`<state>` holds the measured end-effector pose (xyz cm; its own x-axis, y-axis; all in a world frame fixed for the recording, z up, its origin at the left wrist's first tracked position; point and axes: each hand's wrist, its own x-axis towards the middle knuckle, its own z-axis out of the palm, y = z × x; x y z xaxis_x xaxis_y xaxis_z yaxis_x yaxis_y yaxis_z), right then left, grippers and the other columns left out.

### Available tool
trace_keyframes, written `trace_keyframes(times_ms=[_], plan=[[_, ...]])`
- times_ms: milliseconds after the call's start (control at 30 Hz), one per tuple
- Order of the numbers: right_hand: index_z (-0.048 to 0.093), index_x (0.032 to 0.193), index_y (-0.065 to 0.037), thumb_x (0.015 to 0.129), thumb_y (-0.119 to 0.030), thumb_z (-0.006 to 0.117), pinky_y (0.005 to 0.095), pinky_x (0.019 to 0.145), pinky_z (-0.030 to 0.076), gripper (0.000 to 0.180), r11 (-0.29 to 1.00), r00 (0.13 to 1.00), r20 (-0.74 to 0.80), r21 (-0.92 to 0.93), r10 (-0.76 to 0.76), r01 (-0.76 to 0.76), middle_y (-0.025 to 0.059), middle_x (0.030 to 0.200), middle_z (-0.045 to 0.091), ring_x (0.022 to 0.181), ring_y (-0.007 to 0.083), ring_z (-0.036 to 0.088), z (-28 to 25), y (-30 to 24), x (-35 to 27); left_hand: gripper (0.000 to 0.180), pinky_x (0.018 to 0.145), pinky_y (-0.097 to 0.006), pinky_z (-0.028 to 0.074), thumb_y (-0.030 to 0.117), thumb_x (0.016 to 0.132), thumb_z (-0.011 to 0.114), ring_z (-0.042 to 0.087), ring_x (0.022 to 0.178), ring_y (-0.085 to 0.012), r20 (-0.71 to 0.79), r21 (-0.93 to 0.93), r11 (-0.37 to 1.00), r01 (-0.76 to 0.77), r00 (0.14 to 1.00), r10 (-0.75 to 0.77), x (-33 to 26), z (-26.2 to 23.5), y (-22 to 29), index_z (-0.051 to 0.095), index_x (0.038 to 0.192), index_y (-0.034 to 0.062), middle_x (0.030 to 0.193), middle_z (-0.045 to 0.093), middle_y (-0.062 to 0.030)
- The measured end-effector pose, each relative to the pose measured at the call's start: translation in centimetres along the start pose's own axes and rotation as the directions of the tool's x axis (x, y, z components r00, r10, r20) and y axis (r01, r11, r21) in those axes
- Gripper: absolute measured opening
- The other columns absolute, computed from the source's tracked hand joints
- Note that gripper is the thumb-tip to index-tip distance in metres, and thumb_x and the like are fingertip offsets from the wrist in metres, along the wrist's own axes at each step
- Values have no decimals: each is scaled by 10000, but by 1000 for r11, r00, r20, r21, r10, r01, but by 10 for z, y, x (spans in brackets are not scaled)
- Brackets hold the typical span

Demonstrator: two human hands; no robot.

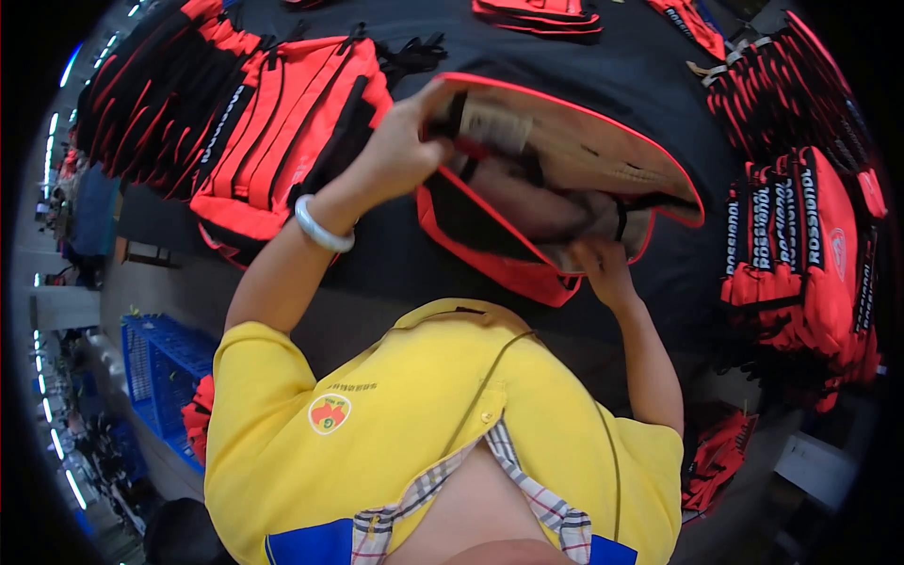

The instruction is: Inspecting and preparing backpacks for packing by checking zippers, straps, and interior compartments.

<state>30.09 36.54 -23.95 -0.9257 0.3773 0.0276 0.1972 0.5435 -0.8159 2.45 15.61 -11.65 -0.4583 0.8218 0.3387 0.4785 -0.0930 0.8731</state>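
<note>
A red and black backpack (499, 245) lies in front of me on the dark table, its main compartment gaping wide with the tan lining (584, 137) showing. My left hand (405, 146) is closed on the bag's upper left edge, thumb over the rim; a pale bangle circles that wrist. At the lower right of the opening, my right hand (603, 268) grips the near rim, its fingertips partly hidden inside. Inside the bag, a whitish label sits on the lining near the upper left.
Stacked red and black bags (282, 141) fill the table's left side. More bags (829, 254) stand at the right, beside a bundle of dark red-edged pieces (782, 94). Another red bag (537, 19) lies at the far edge. A blue plastic crate (155, 377) stands at lower left.
</note>
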Motion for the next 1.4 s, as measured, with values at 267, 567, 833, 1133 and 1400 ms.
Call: trace_keyframes(times_ms=[267, 567, 833, 1133, 1400], plan=[[605, 1099, 31, 856, -140, 694, 309, 744, 511, 310, 957, 853, -504, 154, -136, 244, 142, 926, 680, 828, 214, 662, 18, -98, 33, 653, 819, -327, 499, -52, 673, 458, 634, 970, -341, -95, 56, 998, 29, 995, -24, -40, 60, 13, 485, 1322, 10, 1127, 608, -210], [510, 1173, 9, 874, -97, 681, 242, 745, 475, 359, 766, 958, -281, 628, 59, 136, 69, 913, 657, 860, 98, 611, 42, -124, 24, 658, 742, -351, 507, -61, 684, 491, 610, 924, -340, -72, 77, 997, 12, 997, -7, -59, 68, 9, 487, 1335, 34, 1162, 565, -194], [653, 933, 10, 819, -2, 680, 281, 657, 466, 118, 941, 892, -360, 93, -272, 324, 113, 841, 635, 733, 232, 611, 50, -139, 5, 621, 965, -312, 418, -144, 788, 513, 570, 1099, -245, -30, 33, 999, -1, 1000, 2, -63, 68, 6, 465, 1384, 27, 1220, 569, -144], [650, 974, 0, 818, 18, 661, 348, 687, 471, 157, 930, 894, -288, 31, -344, 367, 128, 850, 632, 761, 309, 603, 49, -139, 2, 565, 899, -337, 462, -150, 766, 524, 596, 1048, -336, -55, 55, 997, -49, 997, 52, -71, 67, 3, 520, 1301, 30, 1178, 575, -165], [651, 987, 0, 825, 20, 651, 351, 685, 478, 163, 919, 890, -264, 27, -373, 393, 132, 868, 633, 781, 306, 605, 52, -142, 2, 620, 917, -335, 457, -179, 709, 512, 591, 1066, -338, -69, -3, 999, -40, 997, 39, -75, 66, 2, 526, 1295, 24, 1184, 577, -165]])
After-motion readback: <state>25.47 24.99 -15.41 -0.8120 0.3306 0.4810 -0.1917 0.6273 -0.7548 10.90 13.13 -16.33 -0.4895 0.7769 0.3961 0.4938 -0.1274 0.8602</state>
